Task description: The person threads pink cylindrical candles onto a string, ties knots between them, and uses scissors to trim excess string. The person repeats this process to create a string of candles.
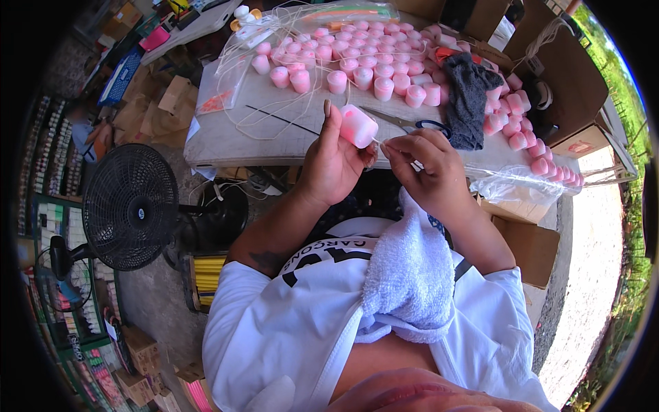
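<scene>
A short pink-and-white candle (358, 126) is held tilted in my left hand (333, 161), between the raised thumb and the fingers, above the table's near edge. My right hand (427, 159) is closed close beside it, thumb and forefinger pinching the thin pale wick (377, 141) at the candle's lower right end. Just beyond my hands, scissors (390, 119) with dark blue handles lie on the white table (264, 145). Many similar pink candles (383, 88) stand in rows behind them. A thin dark rod (278, 119) lies left of the scissors.
A grey cloth (469, 103) lies right of the rows, with more candles (511, 123) heaped beyond it. Loose pale string (240, 123) loops over the table's left side. A black fan (130, 206) stands at left. Cardboard boxes (525, 250) stand at right. Another person (89, 134) sits far left.
</scene>
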Available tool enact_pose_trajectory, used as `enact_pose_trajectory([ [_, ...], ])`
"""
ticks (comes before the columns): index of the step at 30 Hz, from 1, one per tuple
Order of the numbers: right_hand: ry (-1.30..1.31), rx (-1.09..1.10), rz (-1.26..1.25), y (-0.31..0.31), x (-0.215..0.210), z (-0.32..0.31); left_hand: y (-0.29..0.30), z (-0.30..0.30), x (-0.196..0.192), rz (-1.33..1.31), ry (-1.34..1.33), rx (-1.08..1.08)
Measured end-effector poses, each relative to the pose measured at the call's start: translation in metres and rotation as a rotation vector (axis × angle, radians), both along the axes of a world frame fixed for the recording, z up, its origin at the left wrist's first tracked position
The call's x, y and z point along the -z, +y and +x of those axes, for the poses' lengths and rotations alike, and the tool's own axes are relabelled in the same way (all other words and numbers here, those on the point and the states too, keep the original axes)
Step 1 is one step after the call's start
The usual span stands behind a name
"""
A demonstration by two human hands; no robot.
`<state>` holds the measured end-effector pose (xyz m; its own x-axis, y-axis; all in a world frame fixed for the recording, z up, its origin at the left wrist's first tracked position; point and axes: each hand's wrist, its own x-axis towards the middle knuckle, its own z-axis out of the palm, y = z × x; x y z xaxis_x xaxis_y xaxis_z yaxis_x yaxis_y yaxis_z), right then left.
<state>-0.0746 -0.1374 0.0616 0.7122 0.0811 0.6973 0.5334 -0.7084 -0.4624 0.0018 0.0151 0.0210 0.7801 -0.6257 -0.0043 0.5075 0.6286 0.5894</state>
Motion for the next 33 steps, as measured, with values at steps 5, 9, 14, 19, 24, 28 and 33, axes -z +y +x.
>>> enact_pose_trajectory([
  [5,-0.011,0.007,-0.056,-0.002,0.0,0.0,-0.001,0.001,0.005,0.024,-0.098,-0.017],
  [9,-0.037,0.031,-0.115,-0.003,0.0,0.001,-0.003,-0.004,0.004,0.111,-0.156,-0.114],
  [14,-0.087,0.039,-0.147,-0.002,0.002,0.004,-0.003,-0.004,0.01,0.157,-0.316,-0.136],
  [19,0.062,0.018,0.042,0.002,0.002,0.002,-0.004,-0.002,0.012,0.118,-0.354,-0.178],
  [24,0.37,0.058,0.356,-0.006,0.011,-0.009,-0.001,0.0,0.0,0.124,-0.366,-0.244],
  [28,0.118,0.034,0.103,-0.009,0.017,-0.003,-0.002,-0.003,0.007,0.229,-0.522,-0.214],
  [33,0.088,0.032,0.061,-0.008,0.013,-0.002,-0.004,-0.009,0.013,0.244,-0.609,-0.173],
])
